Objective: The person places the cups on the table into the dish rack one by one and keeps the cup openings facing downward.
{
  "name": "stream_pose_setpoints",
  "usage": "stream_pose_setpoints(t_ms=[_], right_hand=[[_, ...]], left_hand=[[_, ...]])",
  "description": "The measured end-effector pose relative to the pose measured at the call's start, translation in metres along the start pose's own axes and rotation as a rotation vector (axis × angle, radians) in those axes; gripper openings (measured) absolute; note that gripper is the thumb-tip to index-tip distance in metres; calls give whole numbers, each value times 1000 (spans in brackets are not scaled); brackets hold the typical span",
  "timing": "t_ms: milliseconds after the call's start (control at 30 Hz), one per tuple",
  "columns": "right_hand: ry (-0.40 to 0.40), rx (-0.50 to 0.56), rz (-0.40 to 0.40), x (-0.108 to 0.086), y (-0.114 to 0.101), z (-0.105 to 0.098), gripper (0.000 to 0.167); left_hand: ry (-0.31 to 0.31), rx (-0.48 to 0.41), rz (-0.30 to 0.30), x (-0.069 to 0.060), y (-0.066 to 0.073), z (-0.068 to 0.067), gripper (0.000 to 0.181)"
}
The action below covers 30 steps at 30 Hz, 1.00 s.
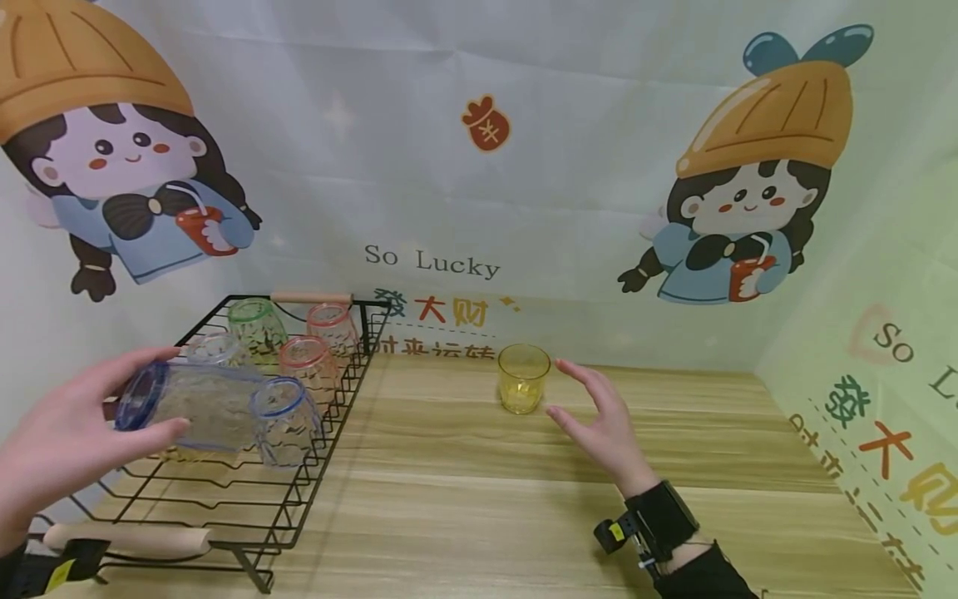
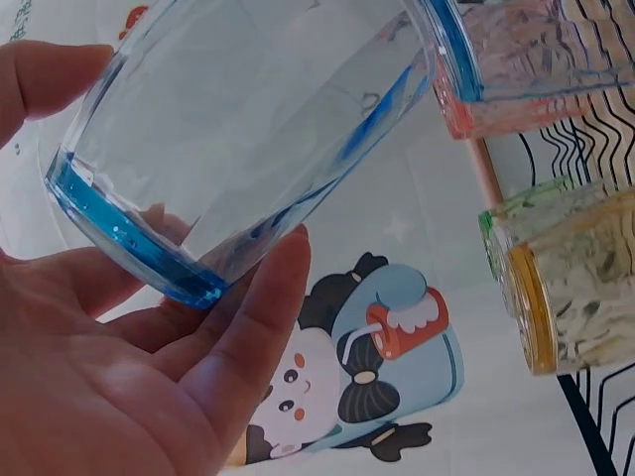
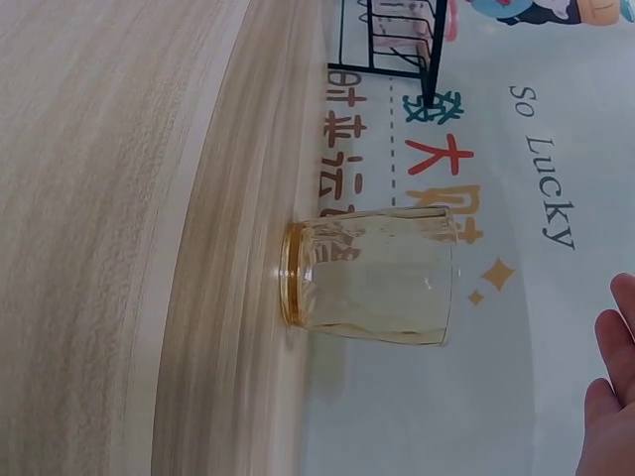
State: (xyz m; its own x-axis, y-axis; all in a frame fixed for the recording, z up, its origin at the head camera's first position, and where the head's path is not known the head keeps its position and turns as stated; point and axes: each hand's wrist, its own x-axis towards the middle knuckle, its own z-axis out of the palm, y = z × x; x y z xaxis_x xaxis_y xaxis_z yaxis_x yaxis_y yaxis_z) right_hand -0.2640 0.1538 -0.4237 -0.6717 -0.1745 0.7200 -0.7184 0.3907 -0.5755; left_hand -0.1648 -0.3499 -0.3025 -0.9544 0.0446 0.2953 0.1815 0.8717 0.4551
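Observation:
My left hand (image 1: 71, 437) holds a blue-tinted drinking glass (image 1: 209, 408) by its thick blue base, thumb on one side and fingers on the other. The glass is tipped on its side above the black wire rack (image 1: 299, 507), its mouth toward the right. My right hand (image 1: 602, 424) is beside a yellow glass (image 1: 522, 387) that stands upright on the table, with thumb and fingers spread and a small gap from it. In the right wrist view, only fingertips (image 3: 623, 342) show at the edge, apart from the yellow glass (image 3: 377, 278).
On the rack, several glasses stand upside down, among them a blue one (image 1: 288, 424), a green one (image 1: 258, 333) and two red ones, one nearer (image 1: 308, 366). A yellow one (image 2: 575, 288) shows in the left wrist view. Behind the wooden table (image 1: 449, 499) hangs a printed cloth (image 1: 584, 166).

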Motion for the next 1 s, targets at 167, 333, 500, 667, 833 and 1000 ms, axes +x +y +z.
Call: stream_pose_setpoints(t_ms=[167, 333, 500, 667, 833, 1000], right_hand=[[-15, -2, 0, 0, 2, 0, 62], [-23, -14, 4, 0, 1, 1, 61], [-25, -17, 13, 1, 2, 3, 61], [-32, -22, 30, 0, 2, 4, 61], [-34, -23, 42, -1, 3, 5, 60], [-31, -33, 45, -1, 4, 6, 60]], left_hand=[[-19, 29, -6, -3, -8, -3, 86], [-50, 91, -20, -5, -12, -7, 88], [-81, 153, -12, -5, -18, -10, 88], [-109, 183, -9, -3, -24, -10, 87], [-131, 211, -17, -1, -30, -9, 89], [-148, 226, -23, 2, -37, -6, 92]])
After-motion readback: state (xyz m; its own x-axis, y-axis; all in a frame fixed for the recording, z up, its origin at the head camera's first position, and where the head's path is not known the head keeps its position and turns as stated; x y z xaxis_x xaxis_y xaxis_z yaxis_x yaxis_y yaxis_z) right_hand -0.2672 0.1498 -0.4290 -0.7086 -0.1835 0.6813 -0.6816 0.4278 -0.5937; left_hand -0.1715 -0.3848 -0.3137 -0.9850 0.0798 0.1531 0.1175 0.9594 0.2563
